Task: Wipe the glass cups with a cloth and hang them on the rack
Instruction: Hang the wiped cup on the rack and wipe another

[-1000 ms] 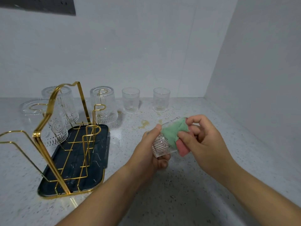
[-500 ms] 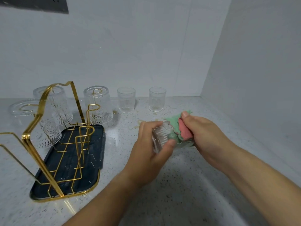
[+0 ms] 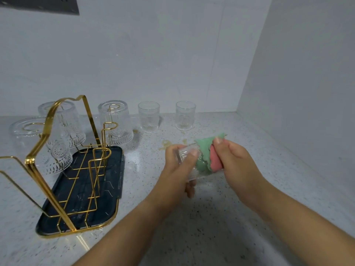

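**A:** How many glass cups are there?

**B:** Six. Three patterned clear glass cups hang upside down on the gold wire rack: one at its left, one at the back and one on the right-hand peg. Two small upright clear glass cups stand apart from each other on the speckled white table, near the back wall. The sixth is a ribbed clear glass cup, which is in the hands.

**A:** And the rest?

**B:** One rack, on one dark oblong tray, and one green and pink cloth.

**A:** How is the sixth cup held?

**B:** It lies on its side over the table, right of the rack and in front of the two upright cups. The left hand grips its base end, with the fingers curled round it and the thumb across the ribs. The cup's mouth faces the right hand. That hand pinches the cloth between thumb and fingers. The green part of the cloth is pushed into the cup, and the pink part lies against the fingers.

**A:** What else is around?

**B:** A yellowish stain marks the table just behind the left hand. The rack stands well to the left. In this view its tall handle loop crosses in front of the left and back cups. White walls meet in a corner behind, and there is a dark panel at the top left.
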Motion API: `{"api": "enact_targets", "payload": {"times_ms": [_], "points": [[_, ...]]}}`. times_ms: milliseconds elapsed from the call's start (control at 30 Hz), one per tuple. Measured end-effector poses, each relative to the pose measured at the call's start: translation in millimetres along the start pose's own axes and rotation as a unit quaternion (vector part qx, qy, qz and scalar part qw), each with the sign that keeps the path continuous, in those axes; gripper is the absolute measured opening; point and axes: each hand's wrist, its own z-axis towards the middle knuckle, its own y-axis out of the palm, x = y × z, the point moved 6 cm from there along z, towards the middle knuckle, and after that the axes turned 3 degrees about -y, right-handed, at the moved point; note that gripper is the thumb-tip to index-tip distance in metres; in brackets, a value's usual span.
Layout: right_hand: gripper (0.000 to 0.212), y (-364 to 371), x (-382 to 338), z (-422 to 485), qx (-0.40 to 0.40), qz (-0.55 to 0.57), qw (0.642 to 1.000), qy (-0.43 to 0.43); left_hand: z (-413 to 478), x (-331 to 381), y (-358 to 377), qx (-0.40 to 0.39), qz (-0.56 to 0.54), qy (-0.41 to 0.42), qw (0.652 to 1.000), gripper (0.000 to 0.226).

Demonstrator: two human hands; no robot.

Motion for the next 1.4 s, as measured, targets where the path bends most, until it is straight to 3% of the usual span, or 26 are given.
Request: {"api": "enact_targets", "payload": {"times_ms": [100, 167, 233, 300, 367, 433, 533, 633, 700, 733, 800, 867, 933, 1033, 1133, 1233, 1300, 1400], "points": [[0.052, 5.1, -0.6, 1.6, -0.011, 0.060, 0.997, 0.043, -4.8, 12.1, -7.0, 0.060, 0.116, 0.148, 0.980, 0.025], [0.049, 11.5, -5.4, -4.9, -0.022, 0.053, 0.998, 0.017, -4.7, 14.4, -12.2, 0.089, 0.087, 0.134, 0.983, 0.028], [0.046, 17.2, -9.9, -12.7, -0.023, -0.020, 0.999, -0.037, 2.0, 0.2, -14.1, 0.068, -0.048, -0.011, 0.996, 0.049], [0.040, 20.4, -9.2, -16.7, -0.032, -0.137, 0.983, -0.120, 2.8, -17.0, -4.2, -0.018, -0.184, -0.190, 0.964, 0.057], [0.037, 16.5, -8.9, -17.8, -0.041, -0.190, 0.968, -0.158, -2.5, -21.2, 3.5, -0.088, -0.235, -0.254, 0.934, 0.061], [0.042, 9.0, -11.6, -13.1, -0.040, -0.144, 0.979, -0.140, -3.3, -15.2, 8.6, -0.115, -0.192, -0.217, 0.950, 0.065], [0.053, -3.4, -13.0, 1.6, -0.011, -0.032, 0.999, -0.031, -2.2, -2.0, 5.9, -0.038, -0.036, -0.049, 0.997, 0.055], [0.053, 0.9, -3.8, 7.9, -0.039, 0.070, 0.994, 0.079, -5.7, 11.9, -0.6, 0.027, 0.105, 0.139, 0.984, 0.031], [0.050, 9.8, -6.0, 3.5, -0.050, 0.101, 0.990, 0.090, -9.3, 19.1, -6.0, 0.072, 0.118, 0.173, 0.975, 0.025], [0.049, 13.0, -7.7, 0.6, -0.050, 0.079, 0.993, 0.067, -7.5, 18.3, -10.6, 0.096, 0.091, 0.145, 0.981, 0.031], [0.044, 20.0, -15.5, -7.5, -0.047, -0.023, 0.999, -0.012, 1.0, 3.5, -17.0, 0.093, -0.044, -0.004, 0.995, 0.044], [0.039, 25.8, -17.4, -14.5, -0.059, -0.156, 0.979, -0.117, 3.1, -13.7, -8.1, 0.003, -0.179, -0.190, 0.965, 0.058], [0.037, 24.2, -14.8, -17.8, -0.073, -0.220, 0.957, -0.177, -1.5, -21.0, -1.7, -0.068, -0.212, -0.264, 0.938, 0.070], [0.041, 9.7, -16.3, -9.0, -0.084, -0.137, 0.981, -0.112, -2.3, -15.3, 4.6, -0.096, -0.129, -0.214, 0.963, 0.074], [0.050, -5.2, -16.4, 6.3, -0.059, -0.066, 0.996, -0.026, 0.1, -3.4, -0.3, -0.019, 0.022, -0.057, 0.998, 0.062], [0.054, -5.4, -18.4, 14.7, -0.057, -0.008, 0.998, 0.003, 0.3, 3.5, -6.2, 0.022, 0.080, 0.033, 0.996, 0.055], [0.050, 0.5, -22.6, 12.5, -0.078, -0.010, 0.997, -0.012, 0.9, 4.2, -6.2, 0.009, 0.008, -0.001, 1.000, 0.057], [0.040, 7.3, -26.6, 2.6, -0.114, -0.076, 0.988, -0.074, 0.2, -4.9, -1.5, -0.049, -0.159, -0.148, 0.975, 0.051]]}}
